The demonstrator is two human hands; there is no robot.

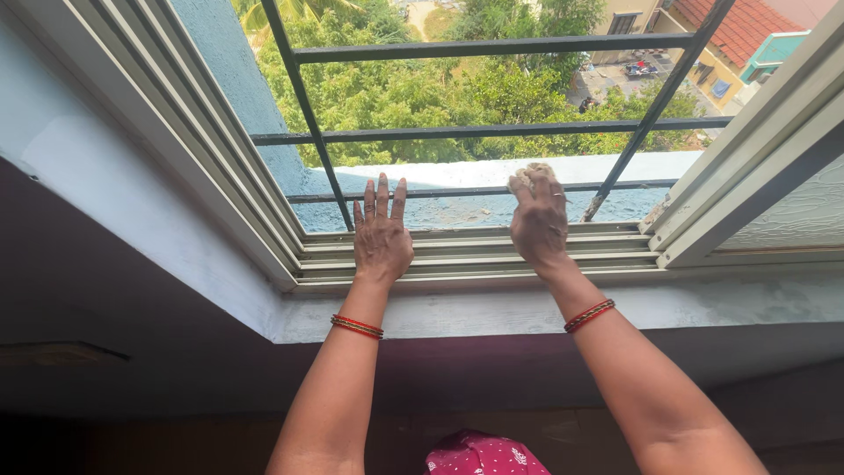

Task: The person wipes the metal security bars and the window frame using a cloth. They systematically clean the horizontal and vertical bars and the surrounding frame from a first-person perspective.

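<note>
Two hands rest at the window track (475, 251): the left hand (381, 237) lies flat on it with fingers (383, 195) spread open, while the right hand (538, 224) curls its fingers closed around a pale scrubbing pad (527, 173) pressed against the lowest grille bar (457, 190).

Red bangles (357, 326) with thin dark bands, a beige cloth (530, 174), white window tracks (475, 255), dark bars (492, 132), magenta white-dotted fabric (483, 456).

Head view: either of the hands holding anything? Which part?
The right hand is closed around a small pale cloth wad, bunched in the fingers so only its top shows, at the lowest window bar. The left hand holds nothing, lying flat and open on the window track.
</note>
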